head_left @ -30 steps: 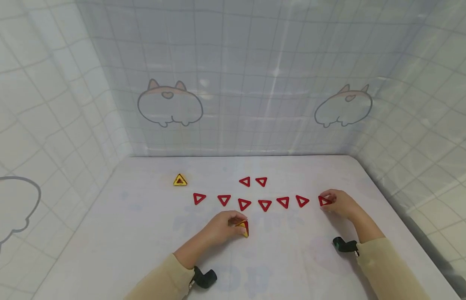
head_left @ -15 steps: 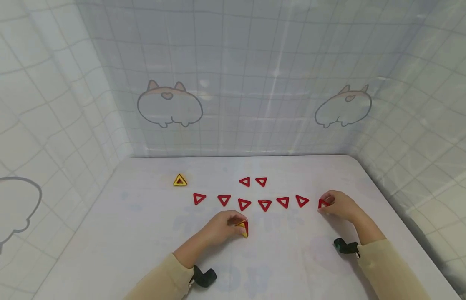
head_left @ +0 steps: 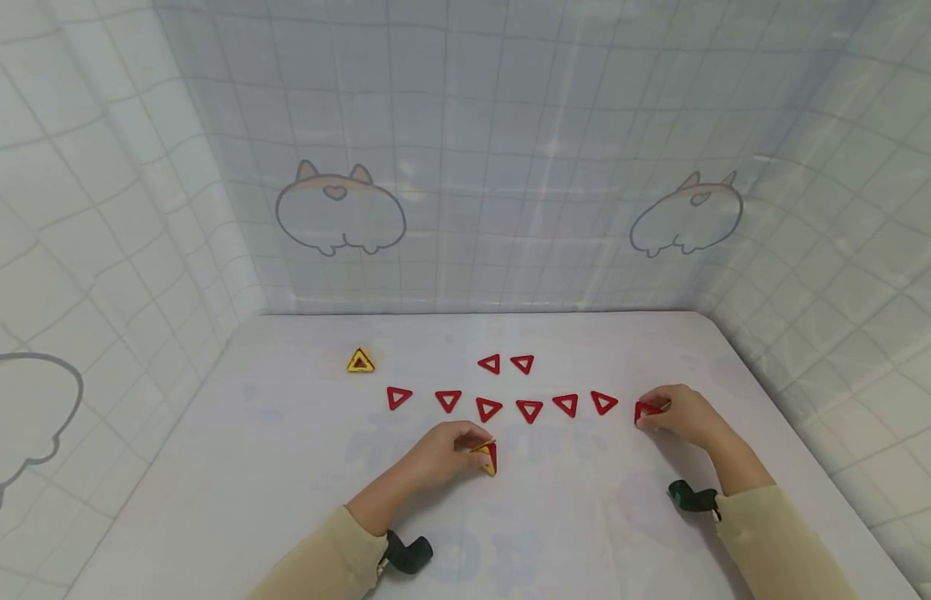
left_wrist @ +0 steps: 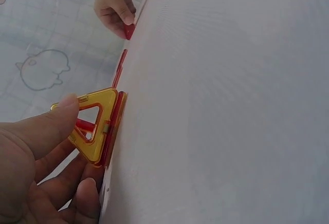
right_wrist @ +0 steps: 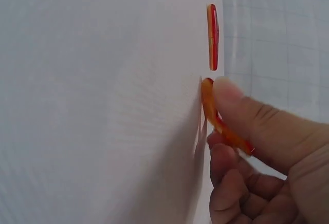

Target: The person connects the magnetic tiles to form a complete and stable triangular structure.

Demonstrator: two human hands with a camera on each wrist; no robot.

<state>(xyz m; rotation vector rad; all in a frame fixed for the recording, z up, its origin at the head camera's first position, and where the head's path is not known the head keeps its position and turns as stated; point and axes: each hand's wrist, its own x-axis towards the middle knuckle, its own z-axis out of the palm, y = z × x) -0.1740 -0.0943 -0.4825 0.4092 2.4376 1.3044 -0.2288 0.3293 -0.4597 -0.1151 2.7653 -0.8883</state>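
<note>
My left hand (head_left: 438, 457) pinches a piece of joined triangle building tiles (left_wrist: 105, 103), with a yellow open-centred triangle facing the left wrist camera and red ones behind it. That piece is upright at the table surface. At the right end of the row, my right hand (head_left: 683, 412) pinches a single red triangle tile (right_wrist: 208, 100) between thumb and fingers. It is tilted up, and its lower end is near or on the table; contact cannot be told. The fingers partly cover it. Beside it on the left lies another red triangle tile (head_left: 603, 402).
Several red triangle tiles (head_left: 529, 410) lie flat in a row across the white table (head_left: 285, 500). Two more, including one red tile (head_left: 522, 363), lie behind it. A yellow triangle piece (head_left: 360, 361) with a reddish centre sits at back left. Grid-patterned curtains (head_left: 495, 167) surround the table.
The right hand has tipped its red tile up from a flatter pose and shifted very slightly towards the front. The left hand and its joined tiles stay where they were.
</note>
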